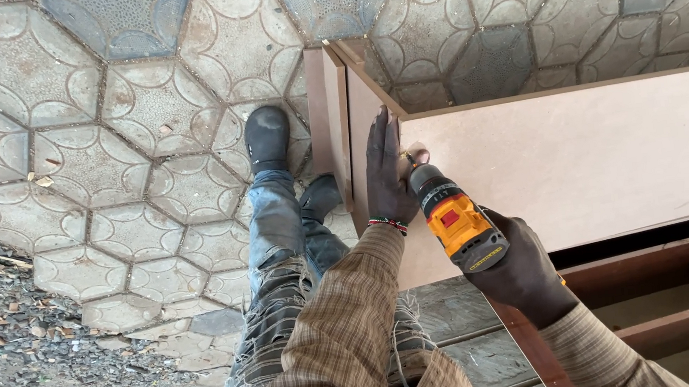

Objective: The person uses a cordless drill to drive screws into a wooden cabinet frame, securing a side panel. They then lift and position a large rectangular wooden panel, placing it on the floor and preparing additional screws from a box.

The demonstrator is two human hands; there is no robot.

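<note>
The right hand (523,273) was closed around the grip of a yellow and black cordless drill (453,216), whose nose pointed up and to the left into the face of a pale fibreboard panel (580,160). The drill's tip met the panel close to its left end, right beside the thumb of the left hand (385,172). That left hand lay open and flat on the panel, fingers stretched upward along the corner, holding nothing; a beaded bracelet (388,226) circled its wrist just below the panel's lower left part.

The panel stood on edge and ran off to the right. At its left end a second board (328,118) met it at an angle, forming a corner. Below the panel's lower edge sat a dark reddish-brown wooden frame (660,271) with rails.

Left of the panel, the person's legs in torn blue jeans (282,251) reached out over hexagonal paving stones (102,159), ending in dark shoes (268,137) close to the corner board. Further left of the panel, gravel and debris (10,339) covered the ground. Both sleeves were checked brown cloth.
</note>
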